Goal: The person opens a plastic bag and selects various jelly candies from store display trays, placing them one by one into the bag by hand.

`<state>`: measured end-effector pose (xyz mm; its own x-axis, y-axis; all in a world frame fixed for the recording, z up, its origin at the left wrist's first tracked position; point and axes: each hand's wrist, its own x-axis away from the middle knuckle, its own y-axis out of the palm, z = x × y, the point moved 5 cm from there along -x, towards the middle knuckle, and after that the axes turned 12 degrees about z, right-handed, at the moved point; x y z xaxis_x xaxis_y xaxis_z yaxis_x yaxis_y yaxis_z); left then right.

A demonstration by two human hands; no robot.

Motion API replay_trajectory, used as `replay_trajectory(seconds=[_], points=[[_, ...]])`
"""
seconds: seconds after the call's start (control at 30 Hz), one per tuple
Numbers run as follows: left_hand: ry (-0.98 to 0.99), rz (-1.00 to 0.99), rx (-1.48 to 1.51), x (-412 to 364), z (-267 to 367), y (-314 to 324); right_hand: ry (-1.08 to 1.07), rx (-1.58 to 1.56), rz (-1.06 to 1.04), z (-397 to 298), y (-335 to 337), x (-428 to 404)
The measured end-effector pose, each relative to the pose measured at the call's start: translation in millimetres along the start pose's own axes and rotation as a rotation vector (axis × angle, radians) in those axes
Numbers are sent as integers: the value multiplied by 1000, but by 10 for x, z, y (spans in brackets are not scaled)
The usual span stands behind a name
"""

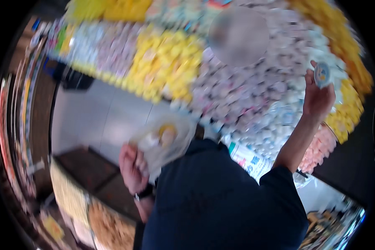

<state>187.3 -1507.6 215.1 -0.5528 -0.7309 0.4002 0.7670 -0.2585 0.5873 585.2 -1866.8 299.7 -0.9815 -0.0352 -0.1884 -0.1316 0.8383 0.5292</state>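
My right hand (318, 98) is stretched over a large display of small packaged goods. It holds a small round cup (322, 75) with a printed lid, perhaps a jelly or pudding cup. On the left, my left hand (133, 168), with a dark band at the wrist, grips the edge of a clear plastic bag (181, 132). Inside the bag show a few blurred yellow and white items (167, 134). Under my right hand lie pale mint-white packs (325, 47), with lilac packs (237, 84) beside them.
Yellow packs (168, 59) and pink packs (320, 147) form other sections of the display. A white printed package or sign (251, 159) bears writing near my body. Open bins with pale strands (70, 190) and brown pieces (111, 223) stand lower left. Shelving (28, 93) runs along the left.
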Motion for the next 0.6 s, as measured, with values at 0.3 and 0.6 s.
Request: replay_trajectory(seconds=[0.3, 0.6], points=[[15, -9, -116, -125, 169, 19, 623, 392, -1021, 2366, 1834, 2633], [-153, -63, -19, -369, 539, -676, 372, 734, -1318, 3131, 2185, 3396]])
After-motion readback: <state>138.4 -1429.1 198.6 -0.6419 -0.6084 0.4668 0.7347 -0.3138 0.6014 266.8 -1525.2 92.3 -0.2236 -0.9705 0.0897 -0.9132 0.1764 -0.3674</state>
